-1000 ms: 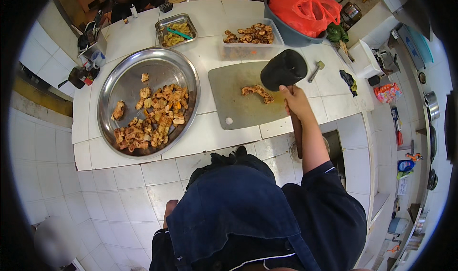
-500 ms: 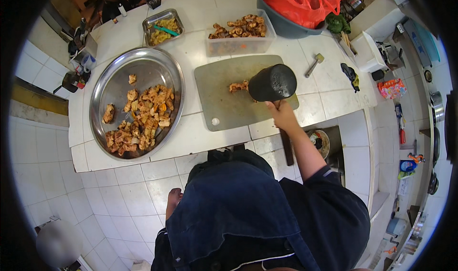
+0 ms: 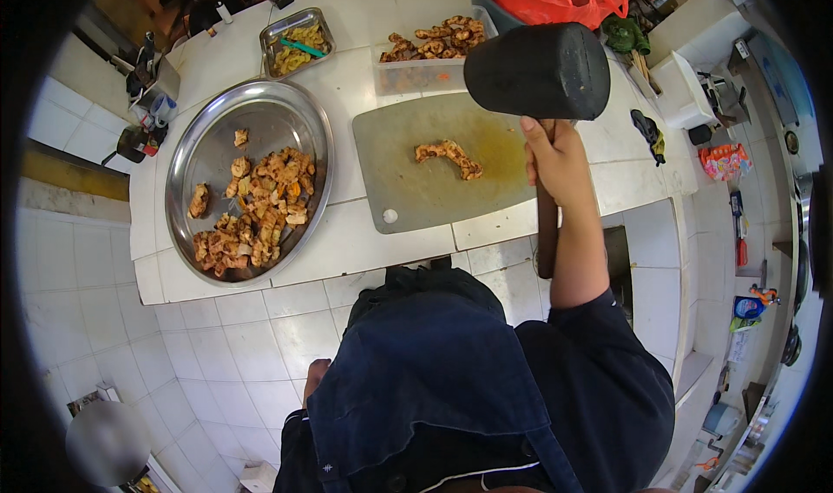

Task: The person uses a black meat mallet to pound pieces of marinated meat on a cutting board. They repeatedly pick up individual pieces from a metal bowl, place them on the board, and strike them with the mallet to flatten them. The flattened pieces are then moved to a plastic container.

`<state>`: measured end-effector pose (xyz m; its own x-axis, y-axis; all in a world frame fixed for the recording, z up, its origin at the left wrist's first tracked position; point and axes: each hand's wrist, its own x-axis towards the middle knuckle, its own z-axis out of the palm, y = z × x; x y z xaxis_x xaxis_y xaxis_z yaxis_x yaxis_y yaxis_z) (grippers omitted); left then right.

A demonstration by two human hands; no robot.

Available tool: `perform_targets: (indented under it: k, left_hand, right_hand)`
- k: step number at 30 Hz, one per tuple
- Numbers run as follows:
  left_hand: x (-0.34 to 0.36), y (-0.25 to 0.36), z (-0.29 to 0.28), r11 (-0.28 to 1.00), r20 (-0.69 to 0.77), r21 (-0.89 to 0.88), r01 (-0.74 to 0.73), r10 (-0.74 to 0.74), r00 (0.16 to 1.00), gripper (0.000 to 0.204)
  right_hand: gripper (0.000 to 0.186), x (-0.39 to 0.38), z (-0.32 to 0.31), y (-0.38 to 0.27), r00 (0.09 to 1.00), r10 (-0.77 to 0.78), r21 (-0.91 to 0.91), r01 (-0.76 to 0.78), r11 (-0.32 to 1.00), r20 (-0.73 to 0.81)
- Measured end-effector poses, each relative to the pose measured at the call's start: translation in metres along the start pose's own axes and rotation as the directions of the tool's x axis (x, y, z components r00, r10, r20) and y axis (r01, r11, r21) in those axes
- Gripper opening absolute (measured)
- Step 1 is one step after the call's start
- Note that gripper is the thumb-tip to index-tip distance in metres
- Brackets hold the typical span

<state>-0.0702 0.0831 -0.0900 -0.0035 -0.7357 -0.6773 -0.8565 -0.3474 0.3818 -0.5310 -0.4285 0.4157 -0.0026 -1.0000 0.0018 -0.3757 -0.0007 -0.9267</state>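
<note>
My right hand [image 3: 560, 159] is closed round the brown handle of a mallet with a big black head [image 3: 538, 72]. The mallet is raised above the right side of a grey-green cutting board [image 3: 390, 176]. On the board lies one curved, knobbly, charred brown piece of food [image 3: 449, 156], apart from the mallet; it looks like a root, but I cannot be sure. Yellowish wet stains mark the board near it. My left hand [image 3: 318, 373] hangs low beside my dark apron, away from the table, its fingers mostly hidden.
To the left stands a round metal tray [image 3: 201, 129] with broken browned pieces. Behind the board is a clear plastic tub [image 3: 425, 78] of whole charred pieces. A small metal tray [image 3: 267, 38] holds yellowish food and a green-handled tool. A red plastic bag [image 3: 555, 3] sits at the far right.
My right hand has lifted the mallet up and to the right, off the food. The charred piece, partly covered before, now shows whole. My left hand has shifted slightly.
</note>
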Motion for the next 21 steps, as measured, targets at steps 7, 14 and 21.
perform_targets:
  k: [7, 14, 21]
  left_hand:
    - [-0.006, 0.063, -0.038, 0.849, -0.167, -0.525, 0.055, -0.166, 0.972, 0.031]
    - [-0.002, 0.054, -0.010, 0.644, -0.220, -0.765, 0.029, -0.302, 0.928, 0.024]
    - [-0.046, 0.021, 0.039, 0.987, -0.119, -0.148, 0.070, -0.088, 0.989, 0.022]
  right_hand:
    - [0.048, 0.015, 0.079, 0.101, 0.960, 0.147, -0.500, -0.009, 0.866, 0.238]
    - [0.052, 0.027, 0.057, 0.010, 0.963, 0.064, -0.320, 0.025, 0.947, 0.262]
    - [0.047, 0.027, 0.089, 0.019, 0.940, -0.338, -0.352, 0.330, 0.876, 0.039]
